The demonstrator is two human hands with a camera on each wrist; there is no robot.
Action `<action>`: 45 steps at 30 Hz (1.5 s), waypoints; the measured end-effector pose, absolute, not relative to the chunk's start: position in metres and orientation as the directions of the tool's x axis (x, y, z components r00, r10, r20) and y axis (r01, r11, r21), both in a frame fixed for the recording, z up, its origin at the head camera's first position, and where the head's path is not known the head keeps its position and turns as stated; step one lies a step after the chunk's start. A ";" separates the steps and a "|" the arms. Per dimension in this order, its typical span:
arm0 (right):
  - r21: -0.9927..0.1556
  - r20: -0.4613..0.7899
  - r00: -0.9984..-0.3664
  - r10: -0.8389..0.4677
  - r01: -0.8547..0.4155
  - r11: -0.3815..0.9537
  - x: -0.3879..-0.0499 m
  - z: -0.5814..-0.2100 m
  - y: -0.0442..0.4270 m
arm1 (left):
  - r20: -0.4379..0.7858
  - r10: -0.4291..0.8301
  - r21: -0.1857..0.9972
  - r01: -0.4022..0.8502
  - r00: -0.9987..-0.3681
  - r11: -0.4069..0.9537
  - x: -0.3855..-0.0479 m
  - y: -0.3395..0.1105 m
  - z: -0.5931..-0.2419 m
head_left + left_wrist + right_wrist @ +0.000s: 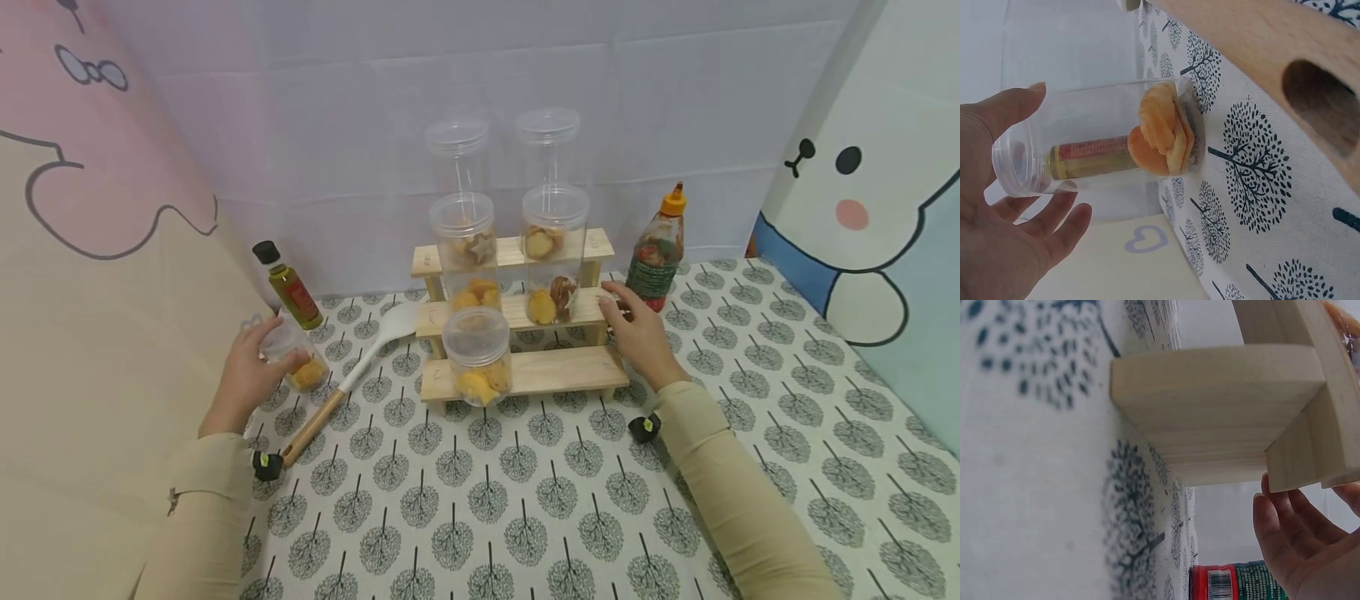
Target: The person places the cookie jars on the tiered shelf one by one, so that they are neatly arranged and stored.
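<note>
At the left, my left hand (pixel 247 372) is around the lid end of a clear lidded jar (pixel 306 372). Its thumb and fingers are spread on either side of the lid (pixel 1016 159), looking loose. Shell-like orange biscuits (pixel 1160 128) lie in the bottom of that jar, which stands on the cloth. On the other side, my right hand (pixel 641 337) touches the right end of a three-step wooden rack (pixel 555 371). Fairly straight fingers (pixel 1300 515) meet the end of a step in the right wrist view.
Several clear jars stand on the rack, among them a short front jar (pixel 477 358) with biscuits. A red sauce bottle (pixel 654 267) is behind my right hand. An oil bottle (pixel 296 292) and a white spatula with a wooden handle (pixel 348 383) lie near the left.
</note>
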State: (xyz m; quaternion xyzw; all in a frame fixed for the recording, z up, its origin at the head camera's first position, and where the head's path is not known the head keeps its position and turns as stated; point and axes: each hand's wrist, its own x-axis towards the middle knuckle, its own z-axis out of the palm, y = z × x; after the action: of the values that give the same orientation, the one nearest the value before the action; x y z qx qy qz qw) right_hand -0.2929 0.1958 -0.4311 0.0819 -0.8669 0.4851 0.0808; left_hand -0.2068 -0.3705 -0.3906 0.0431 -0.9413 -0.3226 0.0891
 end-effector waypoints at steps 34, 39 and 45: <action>-0.846 0.204 -0.976 -0.070 -0.212 0.490 -0.293 -0.430 0.197 | 0.300 -0.140 0.617 0.080 -0.944 0.783 -0.180 -0.341 -0.354; -0.847 0.198 -0.978 -0.068 -0.206 0.490 -0.293 -0.430 0.197 | 0.302 -0.086 0.638 0.134 -0.949 0.758 -0.170 -0.323 -0.341; -0.842 0.202 -0.977 -0.073 -0.212 0.496 -0.293 -0.431 0.196 | 0.352 0.030 0.593 0.247 -0.936 0.766 -0.156 -0.301 -0.329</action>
State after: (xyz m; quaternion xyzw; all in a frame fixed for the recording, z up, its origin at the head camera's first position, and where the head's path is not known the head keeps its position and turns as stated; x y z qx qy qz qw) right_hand -0.2928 0.1963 -0.4311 0.0827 -0.8620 0.4951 0.0700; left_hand -0.1563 -0.3009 -0.3286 -0.0749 -0.9255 -0.3335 0.1631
